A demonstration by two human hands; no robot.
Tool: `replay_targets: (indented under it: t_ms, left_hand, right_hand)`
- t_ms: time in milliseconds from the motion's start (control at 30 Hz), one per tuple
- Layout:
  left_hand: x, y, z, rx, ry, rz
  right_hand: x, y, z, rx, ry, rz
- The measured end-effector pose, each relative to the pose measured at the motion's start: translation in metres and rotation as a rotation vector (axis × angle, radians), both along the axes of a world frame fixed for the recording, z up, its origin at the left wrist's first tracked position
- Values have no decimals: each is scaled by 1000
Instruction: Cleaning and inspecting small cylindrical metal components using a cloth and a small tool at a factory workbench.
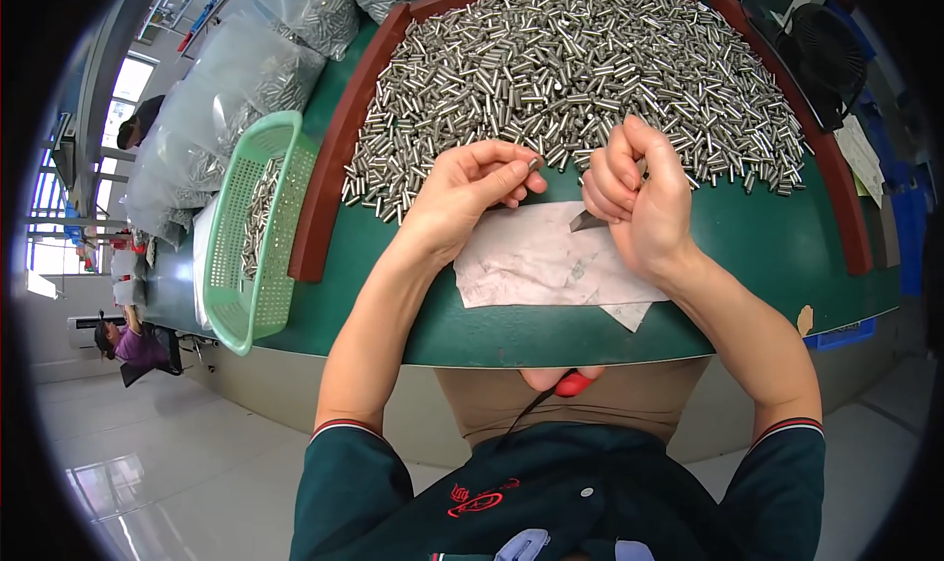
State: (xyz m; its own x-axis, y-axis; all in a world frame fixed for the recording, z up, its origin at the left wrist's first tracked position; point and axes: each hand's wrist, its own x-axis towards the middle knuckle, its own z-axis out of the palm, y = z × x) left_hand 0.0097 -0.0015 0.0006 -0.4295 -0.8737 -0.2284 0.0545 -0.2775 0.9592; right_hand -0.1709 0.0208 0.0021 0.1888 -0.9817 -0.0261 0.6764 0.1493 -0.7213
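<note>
A wide heap of short, shiny metal pins (580, 79) covers the far part of the green table. Just in front of it my left hand (470, 189) is closed in a pinch, with the end of a small metal pin showing between thumb and forefinger. To its right, my right hand (644, 192) is curled, fingers wrapped round a grey flat-ended tool (587, 222) that pokes out below them; its kind is unclear. Under both hands lies a stained, pale pink cloth (541, 266), spread near the table's front edge.
Dark red wooden rails (339, 158) border the heap on the left, back and right. At left stands a green plastic basket (221, 300) holding pins, with clear bags of pins (221, 109) behind it. A black fan (826, 50) is at far right; another person (138, 345) sits far left.
</note>
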Motion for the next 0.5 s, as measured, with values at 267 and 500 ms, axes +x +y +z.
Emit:
replay_targets:
  t_ms: [267,500]
  left_hand:
    - [-25,26,-2,-954,-753,-121]
    - [-25,26,-7,-881,-763,-108]
  right_hand:
    - [-3,-1,3,-110,-21,-99]
    - [0,3,-1,-99,17,-57]
